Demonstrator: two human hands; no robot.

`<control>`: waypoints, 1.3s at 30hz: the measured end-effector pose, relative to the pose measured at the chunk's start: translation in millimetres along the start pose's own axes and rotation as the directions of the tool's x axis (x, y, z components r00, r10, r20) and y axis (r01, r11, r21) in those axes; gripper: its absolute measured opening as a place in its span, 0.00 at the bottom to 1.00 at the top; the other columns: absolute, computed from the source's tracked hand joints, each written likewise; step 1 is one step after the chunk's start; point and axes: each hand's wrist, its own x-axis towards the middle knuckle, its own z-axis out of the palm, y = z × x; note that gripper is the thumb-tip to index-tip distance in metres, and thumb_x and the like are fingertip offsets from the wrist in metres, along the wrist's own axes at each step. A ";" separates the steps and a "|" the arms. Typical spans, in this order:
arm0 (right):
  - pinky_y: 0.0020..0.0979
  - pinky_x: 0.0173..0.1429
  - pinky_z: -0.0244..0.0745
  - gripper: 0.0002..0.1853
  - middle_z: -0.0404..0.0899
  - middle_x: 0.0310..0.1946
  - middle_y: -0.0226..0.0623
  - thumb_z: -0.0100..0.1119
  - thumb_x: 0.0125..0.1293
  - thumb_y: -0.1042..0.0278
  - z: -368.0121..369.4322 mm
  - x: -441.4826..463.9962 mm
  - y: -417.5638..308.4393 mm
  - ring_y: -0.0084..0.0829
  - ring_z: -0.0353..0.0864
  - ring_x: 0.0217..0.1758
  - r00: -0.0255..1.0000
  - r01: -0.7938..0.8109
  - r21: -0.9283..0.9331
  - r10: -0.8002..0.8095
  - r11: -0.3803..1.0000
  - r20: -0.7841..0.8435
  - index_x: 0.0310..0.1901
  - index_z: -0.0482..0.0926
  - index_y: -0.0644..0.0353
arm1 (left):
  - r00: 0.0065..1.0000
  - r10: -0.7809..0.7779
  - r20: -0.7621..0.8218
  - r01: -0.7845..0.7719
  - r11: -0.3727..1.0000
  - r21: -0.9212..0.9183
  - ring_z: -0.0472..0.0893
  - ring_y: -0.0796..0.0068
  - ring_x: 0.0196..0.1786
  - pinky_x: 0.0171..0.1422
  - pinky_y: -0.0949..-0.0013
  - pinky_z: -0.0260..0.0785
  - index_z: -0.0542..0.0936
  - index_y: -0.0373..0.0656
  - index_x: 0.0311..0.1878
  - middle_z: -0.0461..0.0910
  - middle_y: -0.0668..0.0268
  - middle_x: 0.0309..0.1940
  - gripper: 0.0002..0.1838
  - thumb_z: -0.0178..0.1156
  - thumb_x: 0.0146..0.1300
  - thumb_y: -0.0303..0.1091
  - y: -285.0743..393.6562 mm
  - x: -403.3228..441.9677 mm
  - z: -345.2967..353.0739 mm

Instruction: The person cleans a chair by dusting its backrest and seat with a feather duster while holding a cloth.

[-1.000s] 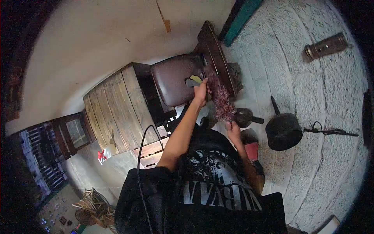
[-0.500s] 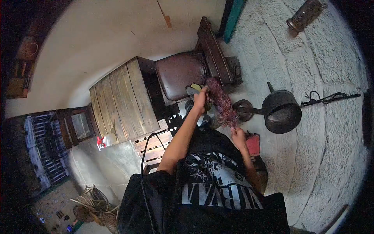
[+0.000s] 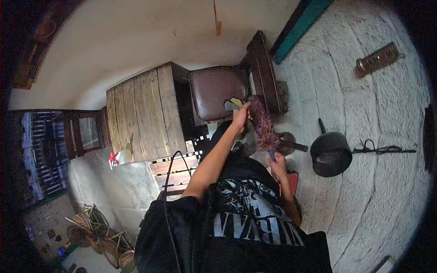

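My left hand (image 3: 241, 117) is closed around a yellow and grey cloth (image 3: 235, 104), in front of the brown padded chair seat (image 3: 216, 93). Just right of that hand is the fluffy reddish-purple head of a duster (image 3: 264, 127), slanting down to the right; whether the fingers touch it I cannot tell. The duster's blue handle (image 3: 272, 155) is held in my right hand (image 3: 277, 164), lower and further right.
A wooden table (image 3: 145, 113) stands left of the chair, with a bottle with a red top (image 3: 119, 158) by its edge. Dark pans (image 3: 331, 154) and a lantern-like metal object (image 3: 378, 59) hang on the white wall at right. Baskets (image 3: 102, 236) lie lower left.
The view has shifted, moving the chair and pans in the frame. More of the duster's blue handle shows above my right hand. Both hands keep their holds.
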 end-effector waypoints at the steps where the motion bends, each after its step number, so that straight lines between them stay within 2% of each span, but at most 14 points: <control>1: 0.25 0.20 0.61 0.05 0.74 0.23 0.27 0.56 0.68 0.71 2.4 7.2 -4.8 0.17 0.67 0.18 0.999 -0.018 -0.037 0.019 0.999 0.033 0.42 0.74 0.61 | 1.000 -0.001 0.008 0.001 1.000 -0.001 0.68 0.76 0.18 0.25 0.68 0.66 0.68 0.44 0.26 0.68 0.70 0.18 0.16 0.61 0.63 0.40 4.8 10.9 -2.0; 3: 0.27 0.18 0.61 0.06 0.74 0.23 0.28 0.56 0.67 0.71 7.7 28.1 2.2 0.18 0.67 0.17 0.998 -0.034 -0.085 0.038 0.996 0.048 0.43 0.74 0.61 | 0.999 -0.033 0.037 0.034 0.999 -0.023 0.68 0.76 0.18 0.25 0.67 0.66 0.68 0.43 0.28 0.68 0.69 0.19 0.14 0.60 0.63 0.40 12.5 35.6 -1.2; 5: 0.29 0.17 0.63 0.09 0.77 0.26 0.29 0.57 0.66 0.71 23.1 63.2 40.0 0.20 0.70 0.15 0.949 0.267 -0.247 -0.299 0.932 -0.103 0.46 0.74 0.61 | 0.999 -0.026 0.034 0.027 0.999 -0.029 0.68 0.76 0.18 0.25 0.67 0.66 0.69 0.43 0.28 0.68 0.69 0.19 0.15 0.60 0.63 0.40 27.4 53.1 4.6; 6: 0.29 0.17 0.65 0.08 0.78 0.23 0.33 0.57 0.66 0.70 20.6 51.0 -28.2 0.25 0.72 0.13 1.000 0.024 -0.015 -0.024 1.000 0.008 0.43 0.75 0.63 | 1.000 -0.014 0.020 0.014 1.000 -0.019 0.68 0.76 0.18 0.25 0.67 0.66 0.69 0.42 0.27 0.68 0.68 0.18 0.15 0.60 0.63 0.40 37.2 63.0 4.7; 7: 0.29 0.17 0.65 0.08 0.78 0.23 0.33 0.57 0.66 0.70 22.3 61.6 -39.3 0.25 0.72 0.13 0.999 0.033 -0.014 -0.033 0.999 0.004 0.43 0.75 0.63 | 1.000 -0.006 0.026 0.007 1.000 -0.020 0.68 0.76 0.18 0.25 0.67 0.66 0.69 0.42 0.27 0.68 0.68 0.18 0.15 0.60 0.63 0.40 47.1 72.8 4.8; 9: 0.32 0.17 0.67 0.09 0.75 0.17 0.37 0.58 0.65 0.68 21.0 78.6 -59.1 0.28 0.74 0.12 0.978 0.169 -0.442 -0.207 0.881 -0.039 0.39 0.75 0.66 | 0.999 -0.001 0.033 0.000 1.000 0.017 0.68 0.75 0.18 0.25 0.67 0.66 0.69 0.42 0.26 0.69 0.68 0.18 0.15 0.60 0.63 0.40 59.6 91.5 5.5; 11: 0.34 0.17 0.67 0.11 0.72 0.13 0.40 0.59 0.64 0.66 32.1 88.5 -77.5 0.30 0.75 0.11 0.965 0.180 -0.424 -0.242 0.888 -0.098 0.35 0.76 0.68 | 0.998 0.014 0.056 -0.015 1.000 0.025 0.69 0.75 0.18 0.25 0.67 0.66 0.69 0.43 0.26 0.69 0.69 0.18 0.15 0.61 0.63 0.40 68.2 112.9 3.9; 14: 0.40 0.23 0.71 0.12 0.76 0.17 0.45 0.59 0.64 0.65 48.0 112.4 -87.0 0.40 0.79 0.17 0.954 0.123 -0.352 -0.208 0.928 -0.217 0.36 0.76 0.67 | 0.996 0.017 0.082 -0.020 0.999 0.030 0.69 0.75 0.18 0.24 0.68 0.66 0.69 0.43 0.26 0.69 0.69 0.18 0.15 0.60 0.62 0.40 91.4 129.3 7.1; 16: 0.50 0.40 0.71 0.16 0.78 0.30 0.58 0.55 0.67 0.59 51.9 125.8 -104.4 0.58 0.80 0.36 0.930 0.149 -0.591 -0.316 0.792 -0.189 0.43 0.76 0.67 | 0.996 0.011 0.091 -0.013 1.000 0.026 0.69 0.75 0.18 0.24 0.68 0.66 0.69 0.43 0.26 0.69 0.69 0.18 0.15 0.60 0.62 0.40 103.2 142.3 9.6; 26: 0.47 0.38 0.74 0.17 0.78 0.24 0.54 0.58 0.66 0.57 63.5 161.3 -167.4 0.53 0.80 0.30 0.945 0.116 -0.467 -0.243 0.877 -0.220 0.33 0.78 0.68 | 0.991 0.032 0.131 -0.028 0.999 -0.034 0.69 0.76 0.18 0.24 0.67 0.65 0.69 0.42 0.27 0.68 0.69 0.18 0.14 0.60 0.63 0.39 130.3 172.2 26.1; 28: 0.45 0.35 0.73 0.23 0.76 0.21 0.49 0.57 0.66 0.51 64.9 153.7 -188.1 0.45 0.80 0.25 0.987 -0.050 -0.149 0.026 0.987 -0.159 0.29 0.77 0.68 | 0.987 0.069 0.146 -0.065 0.997 -0.033 0.68 0.76 0.18 0.23 0.67 0.65 0.69 0.42 0.28 0.68 0.68 0.18 0.14 0.61 0.63 0.39 132.8 177.2 29.0; 32: 0.45 0.34 0.73 0.26 0.75 0.20 0.47 0.56 0.67 0.47 66.4 173.0 -170.6 0.42 0.80 0.23 0.985 -0.101 -0.033 0.096 0.994 -0.146 0.27 0.75 0.67 | 0.989 0.072 0.132 -0.072 0.997 -0.004 0.69 0.75 0.18 0.25 0.67 0.65 0.68 0.42 0.29 0.68 0.68 0.19 0.15 0.60 0.63 0.39 135.5 184.5 32.0; 34: 0.44 0.33 0.72 0.25 0.75 0.19 0.47 0.56 0.67 0.48 62.8 187.5 -163.4 0.42 0.79 0.23 0.913 0.237 -0.411 -0.347 0.880 -0.217 0.29 0.76 0.68 | 0.990 0.067 0.124 -0.070 0.997 0.021 0.69 0.74 0.19 0.25 0.67 0.65 0.68 0.42 0.29 0.67 0.68 0.19 0.15 0.60 0.63 0.40 139.4 188.6 32.5; 39: 0.43 0.33 0.70 0.24 0.75 0.21 0.50 0.57 0.66 0.48 71.4 204.1 -162.6 0.47 0.78 0.24 0.862 0.241 -0.484 -0.415 0.841 -0.292 0.31 0.76 0.68 | 0.981 0.046 0.191 -0.057 0.997 0.055 0.69 0.75 0.21 0.28 0.67 0.65 0.67 0.44 0.27 0.67 0.69 0.19 0.17 0.60 0.64 0.42 153.0 184.6 30.1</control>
